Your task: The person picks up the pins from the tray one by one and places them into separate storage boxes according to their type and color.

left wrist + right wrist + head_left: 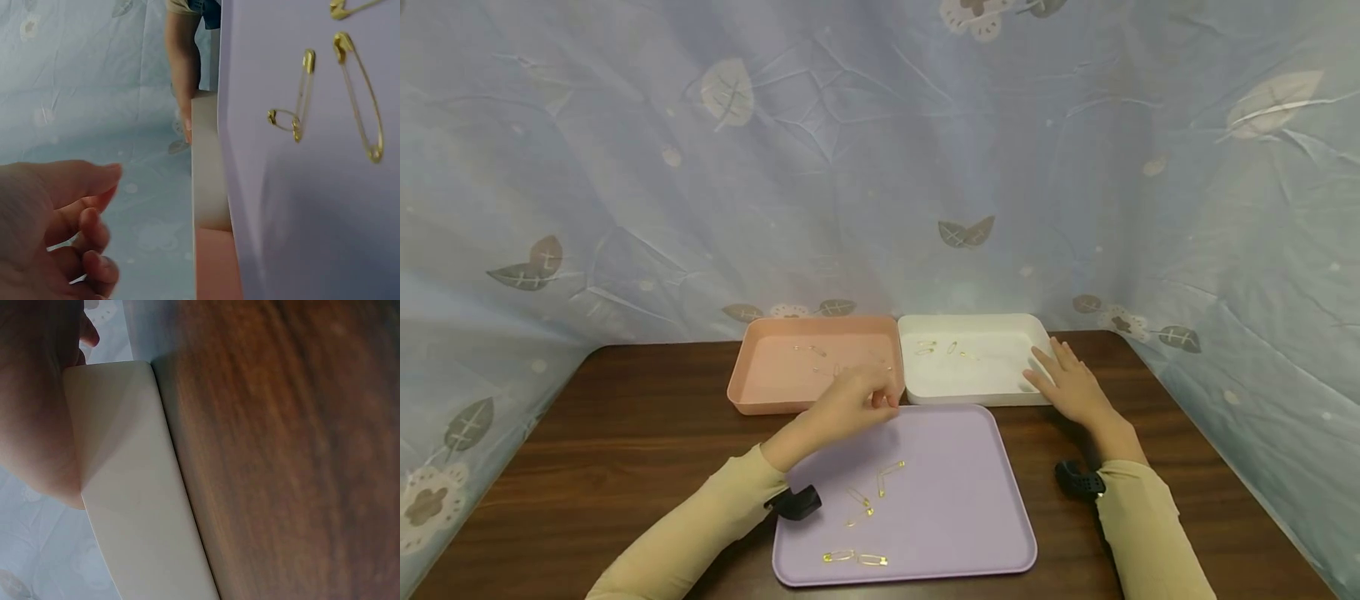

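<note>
Gold safety pins (872, 560) on plain lilac tray (955, 500), hands (853, 400) well apart

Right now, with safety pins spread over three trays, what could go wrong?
The black device on your left wrist seems to overhang the lavender tray, so it might brush the safety pins there. Your right hand lies over the right edge of the white tray; pressing could perhaps shift it. In the left wrist view, two pins seem to touch, so lifting one may drag the other.
</note>
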A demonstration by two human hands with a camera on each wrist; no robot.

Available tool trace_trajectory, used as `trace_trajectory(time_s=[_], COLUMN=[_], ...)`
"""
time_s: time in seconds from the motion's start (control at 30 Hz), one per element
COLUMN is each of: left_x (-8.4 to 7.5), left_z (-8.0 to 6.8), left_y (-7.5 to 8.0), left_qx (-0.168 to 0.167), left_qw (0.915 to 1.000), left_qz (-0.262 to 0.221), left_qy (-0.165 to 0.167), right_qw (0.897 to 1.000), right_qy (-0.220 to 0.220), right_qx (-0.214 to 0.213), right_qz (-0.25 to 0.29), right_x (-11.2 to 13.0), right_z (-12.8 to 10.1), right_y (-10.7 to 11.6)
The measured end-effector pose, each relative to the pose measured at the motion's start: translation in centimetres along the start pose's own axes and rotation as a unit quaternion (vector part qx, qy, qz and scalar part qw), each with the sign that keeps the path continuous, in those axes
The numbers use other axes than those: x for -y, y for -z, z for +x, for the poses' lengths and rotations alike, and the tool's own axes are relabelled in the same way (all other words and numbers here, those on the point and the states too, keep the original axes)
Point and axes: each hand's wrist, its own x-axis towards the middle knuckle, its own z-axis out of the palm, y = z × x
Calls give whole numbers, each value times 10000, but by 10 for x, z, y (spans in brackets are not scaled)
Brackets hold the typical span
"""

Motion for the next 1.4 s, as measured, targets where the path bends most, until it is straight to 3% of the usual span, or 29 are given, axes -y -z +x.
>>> trace_trajectory(time_s=[0.2, 0.43, 0.57, 0.73, 1.03, 1.4], left_x=[6, 10, 9, 7, 6, 11], left_z=[-1, -2, -6, -10, -14, -15], left_y=[-2, -12, -15, -18, -20, -25], left_qx=[810, 1578, 1980, 2439, 2732, 2794], left_qw=[9966, 9873, 9797, 9688, 9609, 9597], left_qz=[10, 98, 272, 446, 336, 272], left_qy=[168, -131, -139, 77, 297, 116], right_qw=[10000, 10000, 10000, 10000, 9999, 10000], right_qy=[-16, 6, 1, 1, 30, 31], right_qx=[-45, -86, -79, -64, -121, -81], right_qz=[-31, -28, 11, -29, 7, -35], right_x=[1, 3, 4, 3, 3, 1], right_z=[1, 0, -1, 0, 1, 1], right_y=[3, 5, 5, 4, 1, -1])
